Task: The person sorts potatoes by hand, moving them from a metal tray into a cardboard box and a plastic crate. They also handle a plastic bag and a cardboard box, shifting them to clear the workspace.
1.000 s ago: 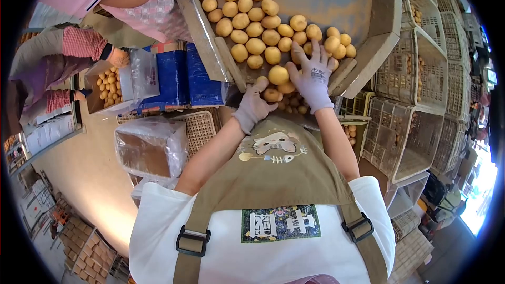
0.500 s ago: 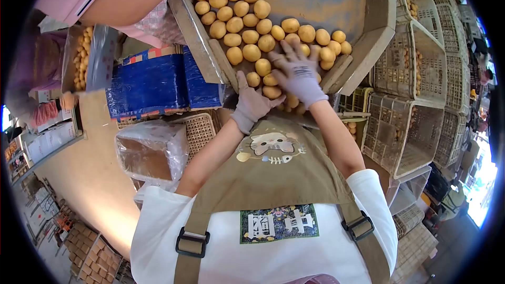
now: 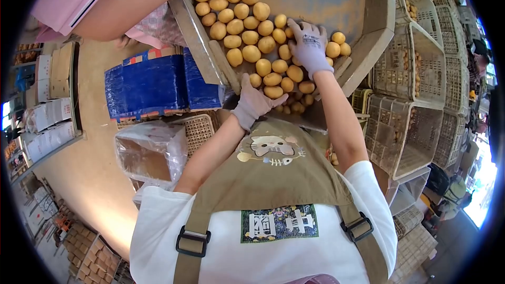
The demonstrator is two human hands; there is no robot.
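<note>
Many round yellow fruits (image 3: 250,37) lie on a wooden-sided sorting tray (image 3: 380,8) with a worn metal bottom. My right hand (image 3: 309,48), in a pale glove, rests over fruits at the right of the pile with its fingers apart and slightly bent; what lies under the palm is hidden. At the tray's near opening, my left hand (image 3: 254,104), gloved too, is open, thumb spread toward the right, beside the lowest fruits. More fruits sit lower down in the opening between my hands, partly in shadow.
Another person's arm (image 3: 131,5) reaches over the tray's left side. A blue-wrapped box (image 3: 147,85) and a plastic-lined crate (image 3: 150,152) stand at left. Stacked plastic crates (image 3: 386,131), some holding fruits, line the right.
My right hand has moved up and slightly right across the fruits, uncovering several near the opening. My left hand has barely moved. At left, a container of fruits has gone from view.
</note>
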